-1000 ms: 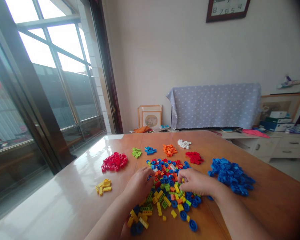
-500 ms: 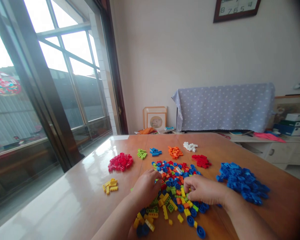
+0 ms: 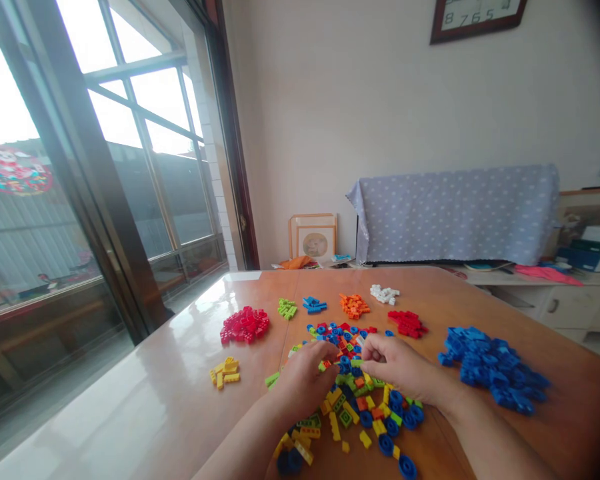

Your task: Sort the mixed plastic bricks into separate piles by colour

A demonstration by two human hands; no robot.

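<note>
A mixed heap of toy building bricks [image 3: 350,393] in yellow, green, blue, orange and red lies on the table before me. Over its left side reaches my left hand [image 3: 310,375], thumb and fingers apart, with loose bricks showing in the gap. My right hand [image 3: 397,365] is above the heap's right side, its fingers curled in and the thumb pressed near them. Whatever its fingertips pinch, if anything, is too small or hidden to name. Among the heap are blue round pieces [image 3: 386,444] with hollow centres.
Single-colour piles surround the heap: crimson bricks [image 3: 245,325], yellow bricks [image 3: 225,372], green bricks [image 3: 287,308], small blue bricks [image 3: 314,305], orange bricks [image 3: 354,306], white bricks [image 3: 384,294], red bricks [image 3: 407,324] and a large blue pile [image 3: 495,370]. The glossy wooden table [image 3: 180,400] carries everything.
My right hand has moved up and slightly left, deeper over the heap and closer to my left hand. The left hand's thumb and fingers show a wider gap. The view has shifted slightly.
</note>
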